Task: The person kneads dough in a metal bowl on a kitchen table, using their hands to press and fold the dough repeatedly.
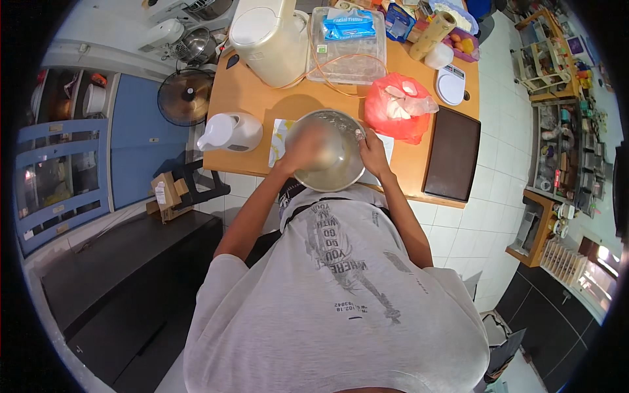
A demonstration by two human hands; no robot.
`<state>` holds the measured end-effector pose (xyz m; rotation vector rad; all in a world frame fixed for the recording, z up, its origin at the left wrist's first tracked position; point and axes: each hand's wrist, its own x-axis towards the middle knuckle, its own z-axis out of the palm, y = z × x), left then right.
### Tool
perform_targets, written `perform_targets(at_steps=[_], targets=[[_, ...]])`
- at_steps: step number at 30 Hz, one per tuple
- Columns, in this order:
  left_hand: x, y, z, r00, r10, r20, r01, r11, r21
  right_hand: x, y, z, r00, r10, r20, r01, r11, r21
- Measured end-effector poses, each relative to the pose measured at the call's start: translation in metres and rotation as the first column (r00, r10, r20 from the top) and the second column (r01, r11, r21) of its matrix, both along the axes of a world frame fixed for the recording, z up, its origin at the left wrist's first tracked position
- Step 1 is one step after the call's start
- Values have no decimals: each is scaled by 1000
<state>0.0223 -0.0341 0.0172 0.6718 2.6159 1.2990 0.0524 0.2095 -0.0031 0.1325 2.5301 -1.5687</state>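
Note:
A round metal bowl [327,178] sits at the table's front edge over printed paper [277,141], close against my body. My left hand [304,145] is inside it, smeared by motion; its fingers and anything in them cannot be made out, and a pale patch lies in the bowl beneath it. My right hand [369,146] grips the bowl's right rim, fingers closed on it. A red plastic bag [396,111] holding something pale lies just behind my right hand. A white jug-like appliance [232,133] stands left of the bowl.
The wooden table [236,92] also holds a dark tray [447,154], a white scale [451,85], a large cream appliance [259,39], a clear plastic box [347,56], a cling-film roll [432,36] and an orange cable. A fan [183,101] and cardboard [169,193] are at left.

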Motion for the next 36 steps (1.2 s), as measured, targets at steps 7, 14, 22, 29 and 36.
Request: perform_targets(at_steps=[7,14,22,29,36], targets=[[27,45,-41,958,-214,-190,109,887,-449,-1,1,-21,998,37,53,-39,999,29],[5,59,-58,898,-287,-334,112,882,-458,1,-3,-9,992,-54,-110,53,998,-16],[-7,76,-88,933,343,-106,-351,934,-69,-9,-4,-7,988,-139,-64,145,984,100],[-2,26,12,966,-25,256,44,997,-69,3,-3,-2,981,-195,1,195,980,47],[16,25,-21,873,-325,-365,181,909,-375,2,-4,-7,984,-163,-69,167,984,58]])
